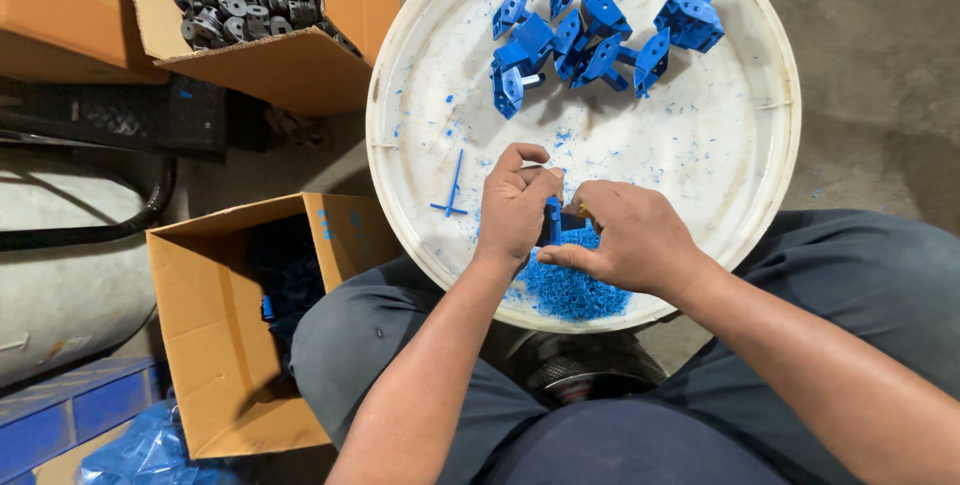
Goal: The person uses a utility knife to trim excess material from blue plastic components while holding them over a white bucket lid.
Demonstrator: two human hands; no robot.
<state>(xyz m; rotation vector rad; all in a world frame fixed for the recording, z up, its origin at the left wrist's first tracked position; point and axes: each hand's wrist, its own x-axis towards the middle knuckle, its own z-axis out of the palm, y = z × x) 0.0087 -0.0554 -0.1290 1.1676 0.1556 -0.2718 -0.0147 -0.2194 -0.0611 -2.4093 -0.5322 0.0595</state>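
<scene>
Blue plastic part [552, 220] sits right between the two hands, low on the round white tray [700, 175], at about 6 o'clock on it. It stands up tall, so its long side points up toward 12 o'clock and down toward 6 o'clock.

Going left to right: an open brown box [215, 345] with dark blue pieces inside stands at about 9 o'clock from the hands. A thin blue cross-shaped stick [452, 190] lies flat on the tray, just left of the hands. Next comes the left hand [515, 210]. Its grip is closed on the blue plastic part, with fingers curled over the top and the thumb pressing the side. The part lies at 3 o'clock from this hand, touching it.

Then comes the right hand [625, 240]. It is closed too, and its fingers curl in toward the part from the other side. I cannot tell if it holds a small tool, because the fingers hide that spot. The part lies at 9 o'clock from this hand. Both hands are about equally near.

Under the right hand lies a heap of blue shavings [570, 290]. Up at 12 o'clock, well apart from the hands, is a pile of blue parts [590, 30].
</scene>
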